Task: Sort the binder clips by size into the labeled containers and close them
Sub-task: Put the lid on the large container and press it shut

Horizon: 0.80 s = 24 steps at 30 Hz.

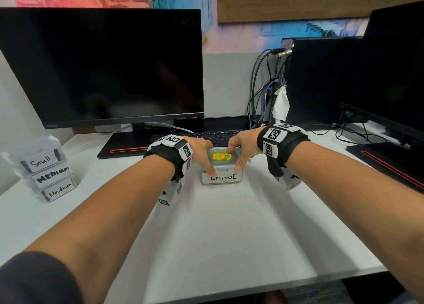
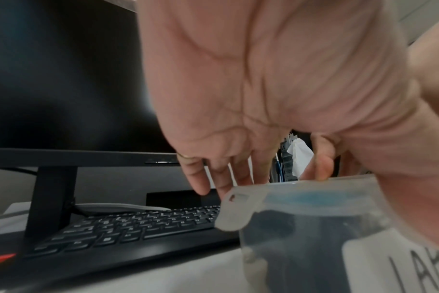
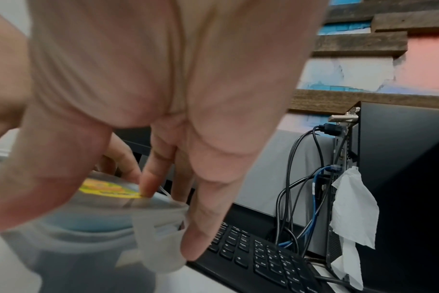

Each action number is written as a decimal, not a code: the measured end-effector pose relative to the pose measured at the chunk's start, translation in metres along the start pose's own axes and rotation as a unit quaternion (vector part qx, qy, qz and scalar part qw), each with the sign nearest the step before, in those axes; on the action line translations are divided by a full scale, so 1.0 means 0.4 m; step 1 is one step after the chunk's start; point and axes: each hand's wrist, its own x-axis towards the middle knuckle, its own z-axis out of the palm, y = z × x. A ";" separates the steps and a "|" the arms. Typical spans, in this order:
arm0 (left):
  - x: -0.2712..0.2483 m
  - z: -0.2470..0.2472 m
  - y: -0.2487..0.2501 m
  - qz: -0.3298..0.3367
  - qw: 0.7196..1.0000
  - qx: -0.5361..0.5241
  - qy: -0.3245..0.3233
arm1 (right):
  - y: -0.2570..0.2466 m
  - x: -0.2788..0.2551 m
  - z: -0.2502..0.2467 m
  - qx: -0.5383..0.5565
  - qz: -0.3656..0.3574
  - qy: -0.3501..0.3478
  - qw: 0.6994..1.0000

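A clear plastic container labelled LARGE (image 1: 226, 177) stands at mid-desk in front of the keyboard, its lid (image 1: 221, 157) with a green and orange sticker on top. Dark clips show through its wall (image 2: 288, 247). My left hand (image 1: 206, 159) holds its left end, thumb on the front corner, fingers down the far side (image 2: 238, 172). My right hand (image 1: 236, 159) holds the right end: the index fingertip (image 3: 150, 186) presses the lid, the thumb sits on the front rim, and an outer finger lies against the side latch flap (image 3: 160, 243). The left latch flap (image 2: 236, 210) sticks outward.
A stack of three clear containers labelled Small, MEDIUM and Medium (image 1: 49, 177) stands at the desk's left edge. Behind the large container lie a black keyboard (image 1: 206, 135) and a monitor (image 1: 103, 67). A computer tower with cables (image 1: 321, 81) and a second monitor stand at right.
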 end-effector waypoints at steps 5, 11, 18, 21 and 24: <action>0.000 0.013 0.002 0.007 1.000 -0.015 0.013 | -0.013 -0.004 0.000 -0.010 0.010 0.011 1.000; -0.001 0.017 -0.002 0.001 0.999 -0.050 0.005 | -0.022 0.002 -0.003 0.033 0.020 -0.018 0.999; 0.008 0.026 0.007 0.002 0.998 -0.057 0.016 | -0.020 0.012 0.013 -0.017 0.018 0.012 1.000; 0.007 0.029 0.007 0.011 0.998 -0.057 0.015 | -0.028 0.016 0.020 -0.048 0.015 0.017 0.999; 0.009 0.032 0.007 0.017 0.998 -0.061 0.015 | -0.035 0.019 0.025 -0.068 0.020 0.018 0.997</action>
